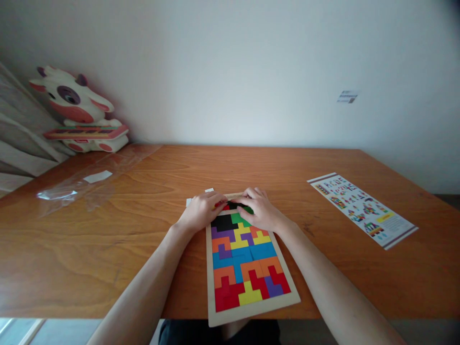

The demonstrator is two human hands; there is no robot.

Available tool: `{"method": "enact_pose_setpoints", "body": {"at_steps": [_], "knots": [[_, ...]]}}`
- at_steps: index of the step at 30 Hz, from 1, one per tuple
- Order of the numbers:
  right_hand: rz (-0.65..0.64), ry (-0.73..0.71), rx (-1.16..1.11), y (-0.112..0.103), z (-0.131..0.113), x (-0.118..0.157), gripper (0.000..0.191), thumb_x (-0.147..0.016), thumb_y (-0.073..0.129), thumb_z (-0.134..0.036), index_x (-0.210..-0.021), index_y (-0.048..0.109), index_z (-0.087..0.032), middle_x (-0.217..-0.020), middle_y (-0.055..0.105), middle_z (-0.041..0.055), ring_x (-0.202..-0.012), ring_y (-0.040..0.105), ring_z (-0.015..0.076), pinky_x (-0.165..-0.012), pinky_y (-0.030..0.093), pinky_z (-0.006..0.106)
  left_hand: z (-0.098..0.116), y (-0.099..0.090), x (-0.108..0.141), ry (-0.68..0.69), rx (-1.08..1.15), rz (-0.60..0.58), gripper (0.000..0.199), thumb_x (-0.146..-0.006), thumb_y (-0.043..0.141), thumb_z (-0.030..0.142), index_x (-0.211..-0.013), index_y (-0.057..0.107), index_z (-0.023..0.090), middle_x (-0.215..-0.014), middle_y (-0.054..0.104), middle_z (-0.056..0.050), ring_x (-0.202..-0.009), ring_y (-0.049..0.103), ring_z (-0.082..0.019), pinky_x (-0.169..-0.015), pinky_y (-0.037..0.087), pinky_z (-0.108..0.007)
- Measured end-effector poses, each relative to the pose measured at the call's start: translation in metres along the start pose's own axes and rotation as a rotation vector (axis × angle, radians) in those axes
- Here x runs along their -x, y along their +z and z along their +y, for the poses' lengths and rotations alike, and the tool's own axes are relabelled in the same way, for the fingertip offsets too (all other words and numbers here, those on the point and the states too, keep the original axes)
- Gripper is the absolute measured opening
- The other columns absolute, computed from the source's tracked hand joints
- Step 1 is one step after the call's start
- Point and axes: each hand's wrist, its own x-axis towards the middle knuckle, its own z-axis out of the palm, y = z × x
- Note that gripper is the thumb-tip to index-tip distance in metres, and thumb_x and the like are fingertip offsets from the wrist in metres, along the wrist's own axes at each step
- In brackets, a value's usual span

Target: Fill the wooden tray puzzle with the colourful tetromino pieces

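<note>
A wooden block puzzle board (pixel 211 302) with a pale frame lies flat in front of me. Its front edge juts past the desk's near edge. Coloured tetromino pieces (pixel 251 255) fill most of it, with black areas near the far end. My left hand (pixel 201 211) rests over the far left corner, fingers bent and closed near a red piece. At the far right, my right hand (pixel 261 212) curls its fingers and thumb around a black area, the thumb by a green piece (pixel 241 219). What either set of fingertips grips is hidden.
A printed sheet (pixel 362 208) lies at the right of the brown desk (pixel 143 268). To the left is crumpled clear plastic wrapping (pixel 89 184). Behind it a cow-shaped toy keyboard (pixel 86 132) stands against the wall. Small white bits (pixel 209 190) lie beyond my left hand.
</note>
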Motion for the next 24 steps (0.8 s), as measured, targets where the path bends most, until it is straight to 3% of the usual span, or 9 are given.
{"method": "enact_pose_setpoints", "body": {"at_steps": [4, 7, 11, 19, 24], "knots": [[0.114, 0.059, -0.043, 0.002, 0.005, -0.001, 0.025, -0.090, 0.054, -0.018, -0.109, 0.069, -0.023, -0.094, 0.061, 0.0062, -0.095, 0.054, 0.0218, -0.086, 0.043, 0.040, -0.002, -0.002, 0.001, 0.197, 0.079, -0.085, 0.020, -0.095, 0.050, 0.025, -0.094, 0.069, 0.019, -0.089, 0.071, -0.005, -0.083, 0.065, -0.016, -0.074, 0.051, -0.026], [0.158, 0.069, -0.057, 0.000, 0.009, -0.001, 0.023, -0.090, 0.054, -0.017, -0.105, 0.070, -0.023, -0.092, 0.061, 0.0056, -0.092, 0.056, 0.0209, -0.085, 0.044, 0.038, -0.001, -0.002, 0.002, 0.257, 0.114, -0.105, 0.024, -0.096, 0.050, 0.026, -0.096, 0.073, 0.021, -0.090, 0.070, -0.006, -0.083, 0.064, -0.016, -0.074, 0.050, -0.026], [0.166, 0.059, -0.061, -0.002, 0.010, -0.001, 0.022, -0.090, 0.053, -0.017, -0.102, 0.070, -0.023, -0.091, 0.061, 0.0054, -0.090, 0.057, 0.0203, -0.084, 0.045, 0.038, 0.004, -0.004, 0.001, 0.246, 0.131, -0.120, 0.027, -0.095, 0.050, 0.029, -0.091, 0.076, 0.021, -0.085, 0.068, -0.007, -0.079, 0.062, -0.016, -0.071, 0.049, -0.028], [0.103, -0.006, -0.087, -0.002, 0.009, 0.001, 0.019, -0.091, 0.057, -0.024, -0.104, 0.070, -0.022, -0.092, 0.061, 0.0057, -0.092, 0.057, 0.0200, -0.085, 0.046, 0.037, 0.007, -0.019, -0.001, 0.269, 0.014, -0.120, 0.027, -0.091, 0.050, 0.026, -0.080, 0.074, 0.021, -0.093, 0.066, -0.009, -0.088, 0.060, -0.020, -0.085, 0.048, -0.037], [0.048, -0.119, -0.119, -0.008, 0.001, 0.001, 0.017, -0.086, 0.062, -0.024, -0.095, 0.076, -0.025, -0.088, 0.058, 0.0047, -0.086, 0.054, 0.0186, -0.082, 0.045, 0.036, 0.001, -0.016, 0.003, 0.187, 0.034, -0.157, 0.025, -0.090, 0.049, 0.025, -0.098, 0.072, 0.023, -0.103, 0.066, -0.007, -0.090, 0.064, -0.019, -0.082, 0.053, -0.033]]}}
